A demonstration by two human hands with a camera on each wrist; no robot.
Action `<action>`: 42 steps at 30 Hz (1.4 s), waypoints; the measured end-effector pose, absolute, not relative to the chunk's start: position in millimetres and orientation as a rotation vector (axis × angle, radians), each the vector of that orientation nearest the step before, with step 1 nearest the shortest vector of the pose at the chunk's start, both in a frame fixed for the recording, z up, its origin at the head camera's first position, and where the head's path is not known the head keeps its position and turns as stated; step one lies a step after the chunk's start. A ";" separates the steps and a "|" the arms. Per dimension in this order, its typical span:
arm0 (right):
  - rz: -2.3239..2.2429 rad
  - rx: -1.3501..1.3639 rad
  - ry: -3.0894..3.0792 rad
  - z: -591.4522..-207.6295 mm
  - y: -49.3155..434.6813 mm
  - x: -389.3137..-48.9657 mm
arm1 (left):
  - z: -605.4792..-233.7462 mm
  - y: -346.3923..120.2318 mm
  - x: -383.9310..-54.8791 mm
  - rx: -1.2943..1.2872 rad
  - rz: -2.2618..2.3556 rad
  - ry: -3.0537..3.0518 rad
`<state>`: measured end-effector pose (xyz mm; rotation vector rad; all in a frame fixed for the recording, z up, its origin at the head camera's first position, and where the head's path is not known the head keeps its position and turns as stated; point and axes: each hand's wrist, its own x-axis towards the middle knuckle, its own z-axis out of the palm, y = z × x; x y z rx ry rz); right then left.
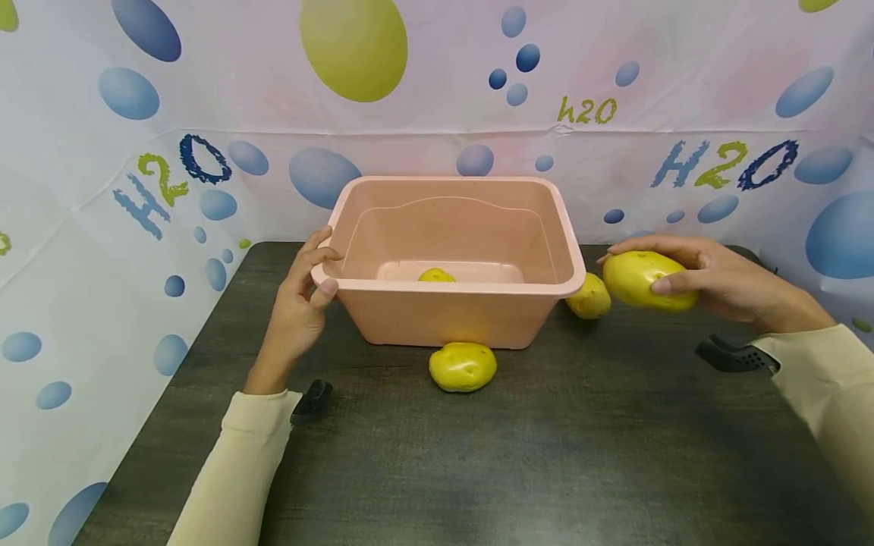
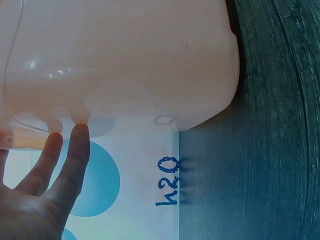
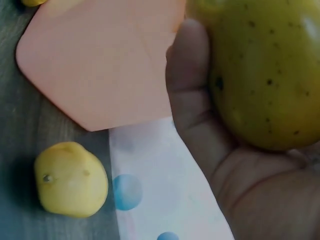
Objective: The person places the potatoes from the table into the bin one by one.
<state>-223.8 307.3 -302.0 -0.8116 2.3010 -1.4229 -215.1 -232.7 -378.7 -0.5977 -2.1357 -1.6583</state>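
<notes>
A pink plastic basin (image 1: 437,315) stands on the dark table, one yellow potato (image 1: 437,275) inside it. At its near left corner my left hand (image 1: 298,292) holds the rim, thumb at the front. In the left wrist view, two fingers (image 2: 75,160) of that hand touch the outer side wall. To the right of the basin, my right hand (image 1: 724,284) grips a large yellow potato (image 1: 642,280) above the table. This potato shows dark specks (image 3: 270,80) in the right wrist view.
Another yellow potato (image 1: 462,367) lies in front of the basin. One more potato (image 1: 590,297) rests beside the basin's right side, partly behind the held one. Behind the table (image 1: 478,462) hangs a white sheet (image 1: 437,114) with blue and green dots.
</notes>
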 end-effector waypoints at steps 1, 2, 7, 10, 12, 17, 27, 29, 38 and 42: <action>-1.429 -0.826 2.279 -299.9 307.5 -226.1 | -378.8 -232.7 -215.1 -0.598 -1.657 -2.135; -1.437 -0.843 2.249 -297.8 307.7 -228.5 | -378.9 -232.6 -215.1 -0.598 -1.657 -2.134; -1.500 -0.940 2.069 -283.6 306.6 -238.7 | -379.0 -232.5 -215.4 -0.609 -1.665 -2.131; -1.503 -0.968 2.027 -273.7 301.3 -243.8 | -378.8 -232.5 -215.2 -0.605 -1.665 -2.135; -1.493 -0.984 2.007 -267.4 295.3 -247.3 | -378.6 -232.5 -215.1 -0.599 -1.660 -2.138; -1.416 -1.014 2.002 -253.7 278.5 -257.5 | -377.9 -231.9 -215.1 -0.598 -1.667 -2.136; -1.389 -0.973 1.952 -233.2 243.6 -279.1 | -377.2 -230.8 -216.7 -0.615 -1.654 -2.126; -1.388 -0.995 1.904 -229.1 233.3 -283.2 | -376.9 -231.1 -216.2 -0.606 -1.638 -2.134; -1.425 -0.994 1.783 -217.0 187.2 -303.6 | -378.0 -232.6 -213.5 -0.565 -1.570 -2.170; -1.451 -0.927 1.769 -218.9 169.0 -313.1 | -379.0 -231.8 -213.4 -0.568 -1.584 -2.164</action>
